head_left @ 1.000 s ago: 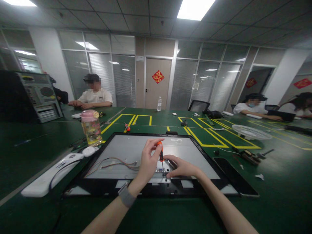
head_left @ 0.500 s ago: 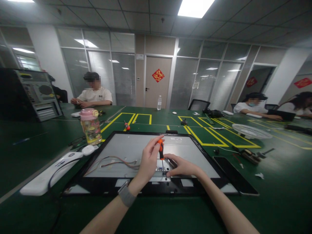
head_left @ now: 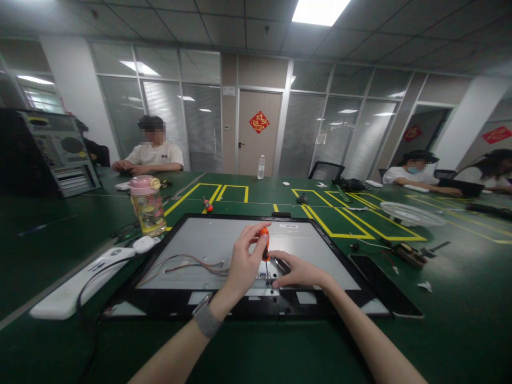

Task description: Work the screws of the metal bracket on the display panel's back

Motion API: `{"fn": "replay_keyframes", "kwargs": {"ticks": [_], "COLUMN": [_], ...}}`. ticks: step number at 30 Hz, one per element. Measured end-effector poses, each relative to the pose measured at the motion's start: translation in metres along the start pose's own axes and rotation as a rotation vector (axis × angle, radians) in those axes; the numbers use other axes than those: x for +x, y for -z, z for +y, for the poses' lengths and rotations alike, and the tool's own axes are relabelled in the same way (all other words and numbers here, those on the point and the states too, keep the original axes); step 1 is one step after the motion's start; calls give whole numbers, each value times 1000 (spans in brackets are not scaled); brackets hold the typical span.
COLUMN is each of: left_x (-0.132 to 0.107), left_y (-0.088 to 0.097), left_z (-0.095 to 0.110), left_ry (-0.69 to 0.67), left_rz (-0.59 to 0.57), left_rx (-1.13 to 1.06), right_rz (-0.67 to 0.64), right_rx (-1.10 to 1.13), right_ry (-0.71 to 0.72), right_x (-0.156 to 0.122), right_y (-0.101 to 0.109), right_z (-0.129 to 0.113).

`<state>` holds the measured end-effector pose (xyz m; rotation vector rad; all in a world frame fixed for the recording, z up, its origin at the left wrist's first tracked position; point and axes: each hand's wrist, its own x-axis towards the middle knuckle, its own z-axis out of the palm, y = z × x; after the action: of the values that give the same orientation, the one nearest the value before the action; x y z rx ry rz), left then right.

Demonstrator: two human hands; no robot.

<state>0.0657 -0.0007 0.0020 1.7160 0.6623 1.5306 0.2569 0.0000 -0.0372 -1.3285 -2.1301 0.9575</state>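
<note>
Barely a shift, but one orange-and-black screwdriver (head_left: 266,252) has turned a little, its handle showing more orange than half a second ago, while both hands hold their places! One left hand (head_left: 246,258), one right hand (head_left: 302,270), and the left has the grip: thumb and fingers pinching the handle, forefinger reaching over its top. Shaft pointing down now, tip near the middle of the near edge of one grey display panel (head_left: 212,234). Over on the right hand, thumb and fingers are spread, forefinger just beside the handle's lower end, thumb near the tip; contact with the shaft, I cannot tell.

One bundle of wires (head_left: 192,261) lies left of the left fingers. Count the worktop (head_left: 256,349): one phone (head_left: 384,285) beside the panel's right edge, one white power strip (head_left: 84,285) off its left edge, one pink-lidded bottle (head_left: 148,207) near its far left corner, one clear bottle (head_left: 261,167) by the worktop's far edge.
</note>
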Motion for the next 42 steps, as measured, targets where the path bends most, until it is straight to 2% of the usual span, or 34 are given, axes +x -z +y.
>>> {"fn": "replay_keyframes", "kwargs": {"ticks": [3, 9, 25, 31, 36, 42], "left_x": [0, 0, -1, -1, 0, 0], "left_y": [0, 1, -1, 0, 0, 1], "left_z": [0, 1, 0, 0, 1, -1], "left_ry": [-9, 21, -40, -3, -41, -33], "left_rz": [23, -13, 0, -15, 4, -19], "left_rx": [25, -42, 18, -40, 17, -13], "right_rz": [-3, -2, -4, -3, -6, 2], "right_rx": [0, -2, 12, 1, 10, 4], "right_ry": [-19, -15, -9, -44, -40, -31], "right_x": [0, -1, 0, -1, -1, 0], "right_y": [0, 1, 0, 0, 1, 0], "right_z": [-2, -2, -3, -4, -3, -4]}}
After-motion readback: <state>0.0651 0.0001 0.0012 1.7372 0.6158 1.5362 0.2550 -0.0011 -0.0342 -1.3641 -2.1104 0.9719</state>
